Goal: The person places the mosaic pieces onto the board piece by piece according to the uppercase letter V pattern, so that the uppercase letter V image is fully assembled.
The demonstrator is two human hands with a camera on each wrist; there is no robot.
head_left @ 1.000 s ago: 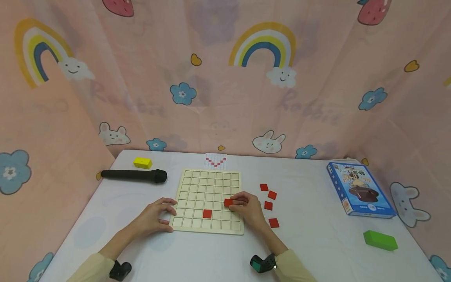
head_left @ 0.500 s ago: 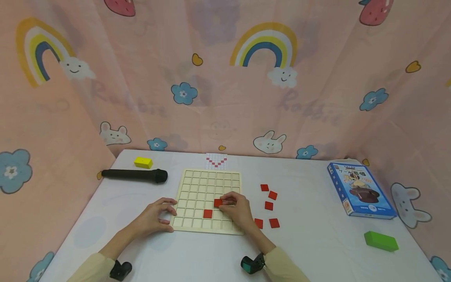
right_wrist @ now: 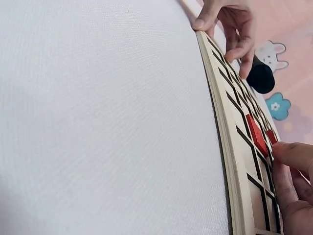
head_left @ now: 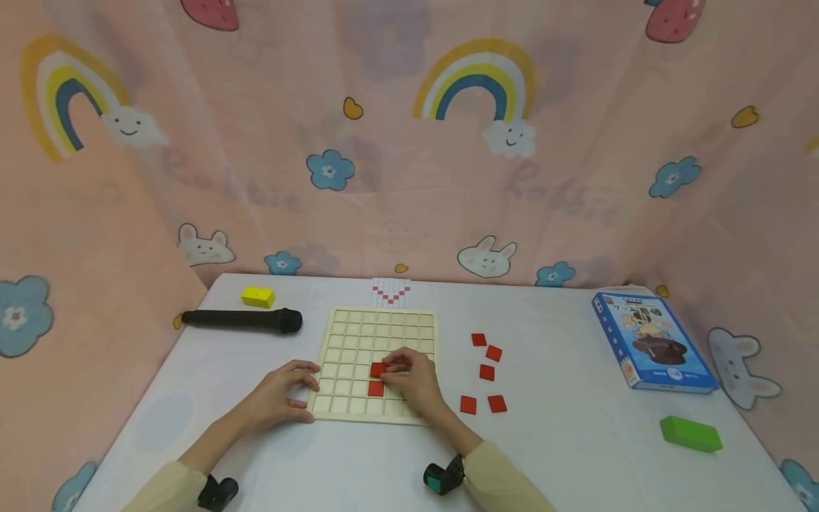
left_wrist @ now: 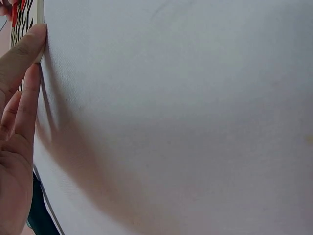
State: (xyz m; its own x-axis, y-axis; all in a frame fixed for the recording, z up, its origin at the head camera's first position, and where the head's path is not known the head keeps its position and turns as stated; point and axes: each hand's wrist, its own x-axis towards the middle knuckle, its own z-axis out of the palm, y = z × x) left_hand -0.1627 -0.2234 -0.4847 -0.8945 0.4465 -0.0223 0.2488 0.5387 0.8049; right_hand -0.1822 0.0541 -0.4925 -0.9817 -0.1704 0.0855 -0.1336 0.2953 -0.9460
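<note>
A cream grid board (head_left: 348, 343) lies on the white table. My right hand (head_left: 416, 384) pinches a red square tile (head_left: 377, 370) between thumb and fingers, low over a cell near the board's middle. Directly below that, towards me, another red tile (head_left: 375, 389) sits in a cell. In the right wrist view, the pinched tile (right_wrist: 272, 136) shows beside the fingertips, just beyond the seated tile (right_wrist: 256, 134). My left hand (head_left: 281, 395) touches the board's left edge with spread, relaxed fingers, its thumb at the near-left corner.
Several loose red tiles (head_left: 487, 372) lie right of the board. Behind it is a small pattern card (head_left: 391, 293) with a red V. A black microphone (head_left: 243, 320) and a yellow block (head_left: 258, 296) lie at left, a blue box (head_left: 654, 343) and a green block (head_left: 691, 434) at right.
My right hand has moved left across the board with the pinched red tile, from the right-hand columns to the cell behind the seated tile. The left hand has stayed at the board's edge.
</note>
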